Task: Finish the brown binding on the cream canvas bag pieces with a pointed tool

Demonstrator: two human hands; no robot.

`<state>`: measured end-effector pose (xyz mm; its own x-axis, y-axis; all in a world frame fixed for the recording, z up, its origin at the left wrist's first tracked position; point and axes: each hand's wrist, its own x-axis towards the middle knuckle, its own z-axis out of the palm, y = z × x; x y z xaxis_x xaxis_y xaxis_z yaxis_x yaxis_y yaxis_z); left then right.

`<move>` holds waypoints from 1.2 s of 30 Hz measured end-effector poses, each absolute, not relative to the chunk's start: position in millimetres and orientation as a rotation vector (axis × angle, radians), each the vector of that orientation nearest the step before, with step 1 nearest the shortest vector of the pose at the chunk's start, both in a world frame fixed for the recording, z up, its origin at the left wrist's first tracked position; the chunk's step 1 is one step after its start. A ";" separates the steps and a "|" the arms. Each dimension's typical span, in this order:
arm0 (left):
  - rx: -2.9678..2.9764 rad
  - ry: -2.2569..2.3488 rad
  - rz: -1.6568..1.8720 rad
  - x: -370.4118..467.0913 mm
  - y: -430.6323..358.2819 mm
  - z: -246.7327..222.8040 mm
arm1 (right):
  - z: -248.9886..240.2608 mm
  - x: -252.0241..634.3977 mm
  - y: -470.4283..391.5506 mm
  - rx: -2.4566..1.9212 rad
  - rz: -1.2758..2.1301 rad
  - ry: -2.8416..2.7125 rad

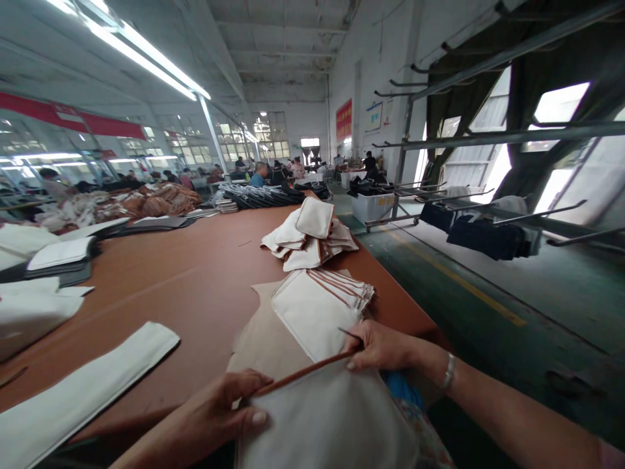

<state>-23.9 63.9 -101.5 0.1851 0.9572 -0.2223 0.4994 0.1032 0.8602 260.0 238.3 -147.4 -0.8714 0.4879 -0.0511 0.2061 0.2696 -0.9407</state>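
Observation:
A cream fabric piece (317, 410) with a brown edge is stretched between my two hands at the near edge of the table. My left hand (239, 404) pinches its left corner, thumb on top. At the other end of the brown edge, my right hand (374, 348) grips the right corner. A thin dark strip or tool tip (349, 334) sticks out by my right fingers; its kind cannot be made out. Just beyond lies a fanned stack of similar cream pieces (312, 306), resting on a tan sheet (256, 326).
A loose heap of cream pieces (312, 228) sits farther back on the brown table (205, 280). Long white panels (97, 384) and dark layered pieces (78, 267) lie left. A metal rack (488, 138) stands right, across the green floor. People work in the background.

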 end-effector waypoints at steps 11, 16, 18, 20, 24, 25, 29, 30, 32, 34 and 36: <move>1.521 1.318 0.718 72.7 90.7 -89.9 | -133.9 231.0 175.7 -0.353 1.783 -2.091; 1.425 1.466 0.600 61.9 80.2 -101.5 | -155.8 241.0 170.2 -0.317 1.762 -2.165; 1.444 1.401 0.593 57.0 77.3 -100.7 | -153.3 245.4 167.3 -0.372 1.647 -2.213; 1.465 1.373 0.608 52.0 75.6 -99.4 | -145.4 248.4 164.1 -0.417 1.552 -2.250; 1.417 1.316 0.649 40.8 73.6 -103.3 | -129.5 249.2 160.5 -0.440 1.444 -2.291; 1.391 1.287 0.654 38.1 73.4 -105.2 | -127.2 248.7 160.5 -0.449 1.445 -2.278; 1.266 1.208 0.673 31.4 75.2 -108.7 | -123.8 245.0 163.5 -0.461 1.556 -2.207; 1.242 1.213 0.679 30.9 76.4 -108.0 | -124.0 244.1 164.8 -0.460 1.574 -2.194; 1.231 1.272 0.678 31.4 79.0 -105.3 | -125.3 242.3 167.5 -0.492 1.609 -2.170; 1.265 1.381 0.664 33.2 81.4 -102.2 | -127.7 240.9 170.2 -0.554 1.667 -2.128; 1.296 1.492 0.652 35.9 82.9 -99.7 | -130.2 239.9 172.3 -0.578 1.740 -2.084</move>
<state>35.9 82.9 -99.7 0.0891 0.9380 -0.3349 0.3911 0.2762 0.8779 239.9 172.3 -130.2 -0.8500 0.5266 0.0160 0.0784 0.1564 -0.9846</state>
